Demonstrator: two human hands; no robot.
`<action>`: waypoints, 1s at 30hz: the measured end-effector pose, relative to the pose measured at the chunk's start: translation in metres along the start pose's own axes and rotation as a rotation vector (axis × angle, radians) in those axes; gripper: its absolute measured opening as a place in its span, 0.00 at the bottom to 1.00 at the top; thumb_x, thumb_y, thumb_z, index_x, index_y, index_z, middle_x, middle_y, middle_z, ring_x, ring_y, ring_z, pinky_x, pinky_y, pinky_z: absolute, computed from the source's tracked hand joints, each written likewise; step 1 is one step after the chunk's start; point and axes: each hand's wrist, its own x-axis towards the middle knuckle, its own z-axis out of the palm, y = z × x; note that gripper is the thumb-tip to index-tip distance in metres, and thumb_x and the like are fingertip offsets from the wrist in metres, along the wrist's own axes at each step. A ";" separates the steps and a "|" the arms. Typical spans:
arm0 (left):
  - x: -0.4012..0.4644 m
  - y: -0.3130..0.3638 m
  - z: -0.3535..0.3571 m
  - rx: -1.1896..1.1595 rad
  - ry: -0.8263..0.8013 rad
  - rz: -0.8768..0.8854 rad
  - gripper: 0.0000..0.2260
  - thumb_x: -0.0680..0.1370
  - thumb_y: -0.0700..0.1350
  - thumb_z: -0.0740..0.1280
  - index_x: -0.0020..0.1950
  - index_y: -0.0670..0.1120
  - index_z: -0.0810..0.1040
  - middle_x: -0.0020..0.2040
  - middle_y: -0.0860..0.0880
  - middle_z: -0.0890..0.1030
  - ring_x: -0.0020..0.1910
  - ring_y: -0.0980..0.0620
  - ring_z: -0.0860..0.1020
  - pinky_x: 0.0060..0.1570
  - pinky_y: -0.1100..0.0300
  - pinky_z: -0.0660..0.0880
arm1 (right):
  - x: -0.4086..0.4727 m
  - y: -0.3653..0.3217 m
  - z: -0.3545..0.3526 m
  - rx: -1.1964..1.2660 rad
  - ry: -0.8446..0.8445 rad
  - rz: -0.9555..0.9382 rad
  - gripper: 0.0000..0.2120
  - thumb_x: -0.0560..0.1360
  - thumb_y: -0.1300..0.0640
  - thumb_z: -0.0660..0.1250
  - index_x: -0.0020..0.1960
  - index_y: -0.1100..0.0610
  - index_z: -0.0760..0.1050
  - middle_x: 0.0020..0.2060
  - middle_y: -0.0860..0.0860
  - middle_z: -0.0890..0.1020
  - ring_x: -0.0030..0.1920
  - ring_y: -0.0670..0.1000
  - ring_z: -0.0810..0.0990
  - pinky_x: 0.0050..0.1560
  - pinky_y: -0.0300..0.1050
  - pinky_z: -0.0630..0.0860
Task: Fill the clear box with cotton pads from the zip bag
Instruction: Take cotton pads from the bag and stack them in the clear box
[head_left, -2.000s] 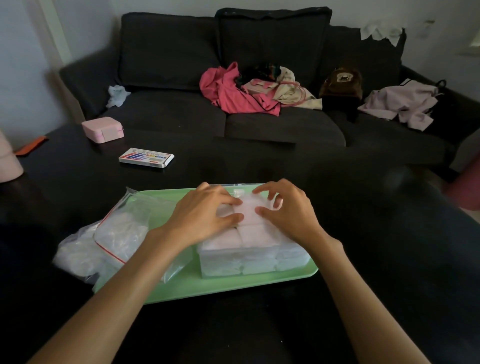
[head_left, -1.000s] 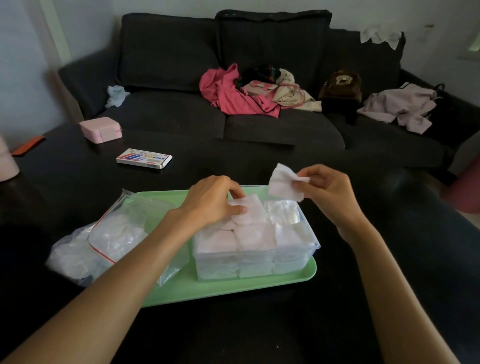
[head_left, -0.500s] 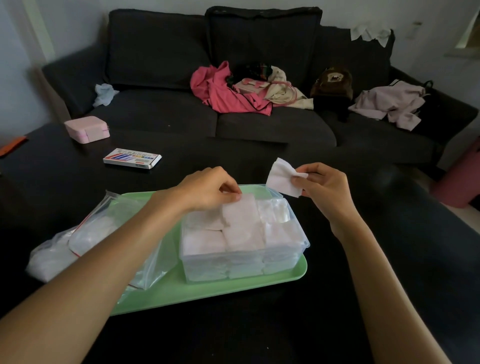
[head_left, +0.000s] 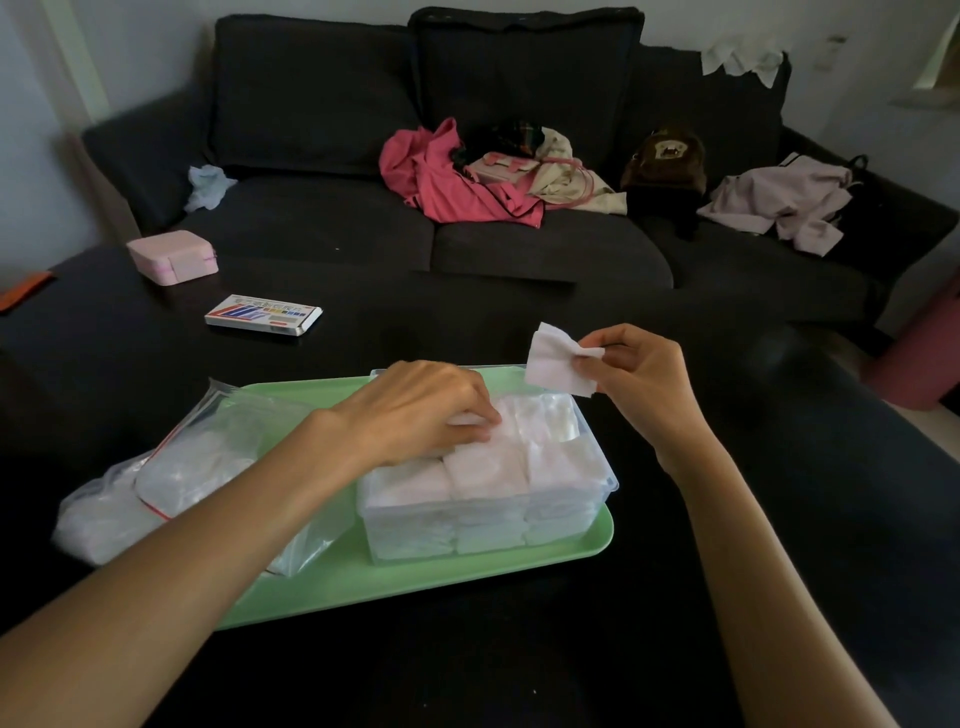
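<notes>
While my right hand pinches a single cotton pad by one edge between thumb and fingers, just above the far right corner of the clear box, my left hand reaches into the box's far left part, fingers curled and pinching the top of a stack of pads there. Stacks fill the box to its rim or slightly above, in rows I can see through the near wall, so I judge the filling nearly done.

The box sits on a green tray on the dark worktop. Just left of the box, partly on the tray, lies the zip bag, which appears to hold more pads.

The pad looks feather-light, soft and floppy; it bends where I hold it, so a gentle pinch at the edge is plenty, though it could catch or fold on the way in. A whole stack is better taken by its sides and squeezed lightly, or the pads will fan out. Pressing flat on top should settle the springy stacks below the rim.

Beyond the box, further along the worktop, are a small printed carton and a pink case.
</notes>
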 end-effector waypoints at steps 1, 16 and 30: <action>0.000 -0.001 0.002 0.004 -0.008 -0.001 0.13 0.79 0.56 0.61 0.62 0.59 0.77 0.59 0.60 0.77 0.56 0.55 0.76 0.43 0.58 0.71 | 0.000 0.000 0.000 -0.003 -0.004 -0.003 0.10 0.73 0.64 0.69 0.42 0.49 0.77 0.39 0.45 0.82 0.38 0.37 0.81 0.34 0.29 0.75; -0.007 -0.002 0.004 0.112 -0.041 -0.041 0.14 0.77 0.58 0.62 0.62 0.60 0.76 0.59 0.60 0.76 0.59 0.55 0.74 0.43 0.58 0.67 | -0.004 -0.003 -0.002 -0.023 -0.032 0.026 0.08 0.72 0.62 0.70 0.43 0.49 0.77 0.40 0.45 0.83 0.39 0.39 0.82 0.34 0.29 0.75; -0.021 -0.017 -0.054 -0.923 0.055 -0.618 0.06 0.75 0.49 0.69 0.51 0.51 0.80 0.41 0.54 0.84 0.36 0.64 0.81 0.31 0.71 0.75 | -0.017 -0.038 0.060 0.210 -0.307 0.205 0.08 0.72 0.64 0.70 0.48 0.53 0.79 0.44 0.50 0.83 0.44 0.47 0.83 0.41 0.36 0.80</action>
